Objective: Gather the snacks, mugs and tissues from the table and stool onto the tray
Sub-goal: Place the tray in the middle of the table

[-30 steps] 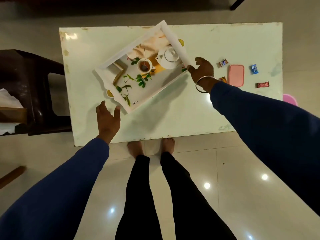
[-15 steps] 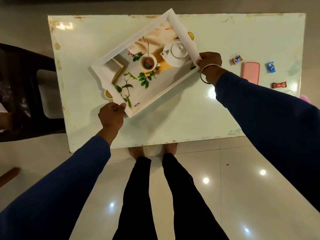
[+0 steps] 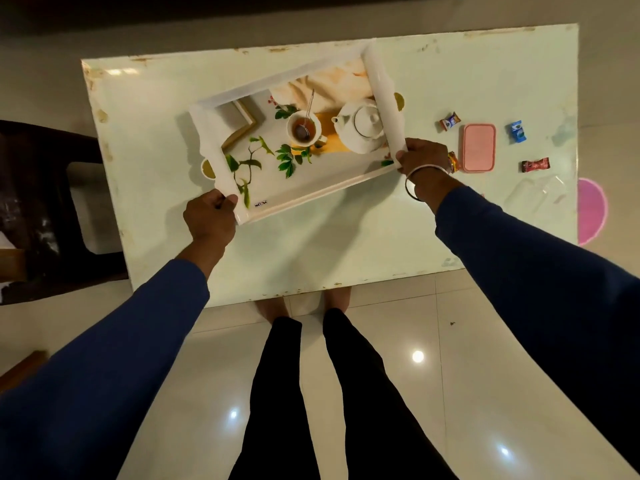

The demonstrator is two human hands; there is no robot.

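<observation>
Both hands, the left hand [image 3: 210, 220] and right hand [image 3: 420, 157], now clamp the tray [image 3: 384, 95], snacks [image 3: 449, 121] waiting beside it, so loading starts.

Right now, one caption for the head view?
Both hands, left and right, grip the skewed tray on the table; snacks wait beside it.

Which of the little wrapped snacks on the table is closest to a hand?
The orange snack, which touches the right hand beside the pink box. The blue, red and brown-and-white ones lie farther off.
</observation>
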